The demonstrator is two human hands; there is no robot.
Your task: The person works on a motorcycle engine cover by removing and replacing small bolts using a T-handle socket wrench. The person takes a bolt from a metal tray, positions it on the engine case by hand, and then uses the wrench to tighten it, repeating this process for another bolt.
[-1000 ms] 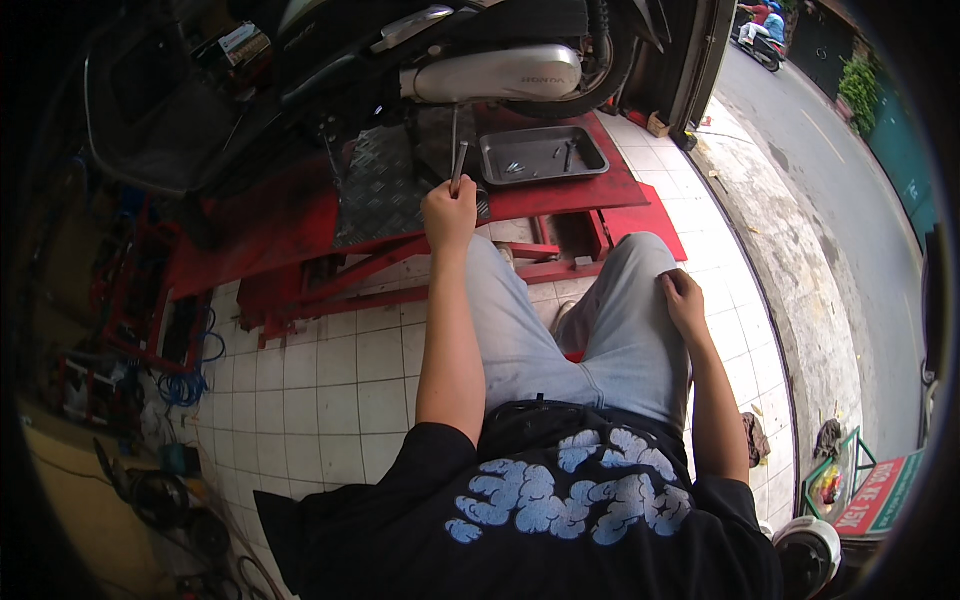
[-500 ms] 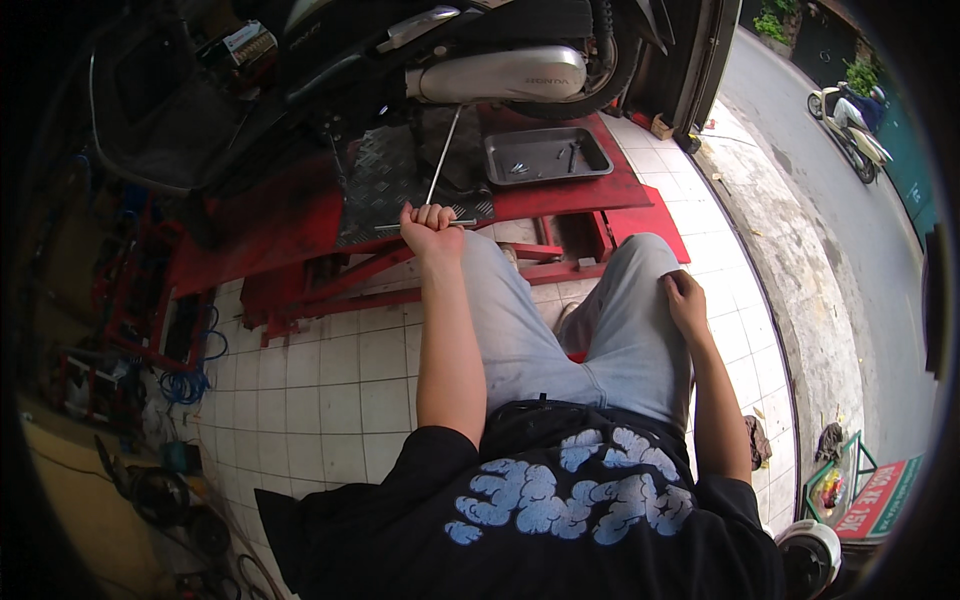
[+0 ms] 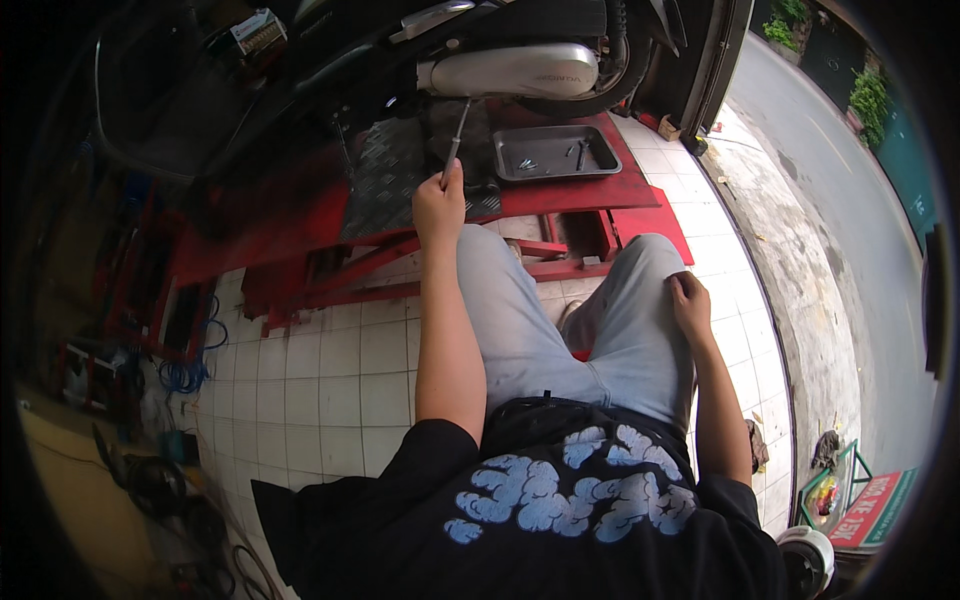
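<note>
My left hand (image 3: 440,208) is closed around the shaft of a long metal T-handle wrench (image 3: 459,133). Its far end meets the lower edge of a silver engine-side cover (image 3: 515,73) on a dark motorbike (image 3: 320,60); how it seats there is too small to make out. The wrench's crossbar is not visible now. My right hand (image 3: 690,303) rests loosely on my right knee, with no tool showing in it. A grey metal tray (image 3: 545,169) with several small metal parts (image 3: 527,164) lies to the right of the wrench.
The motorbike stands on a red lift table (image 3: 560,197) with a black tread-plate section (image 3: 385,175). Blue hose (image 3: 185,375) lies on the white tiles at left. To the right are a doorway edge, a street (image 3: 830,170) and a red-and-green sign (image 3: 875,510).
My left hand has moved up and forward from the wrench's crossbar to its shaft. My right hand stays on the knee. A passing scooter on the street has left the view.
</note>
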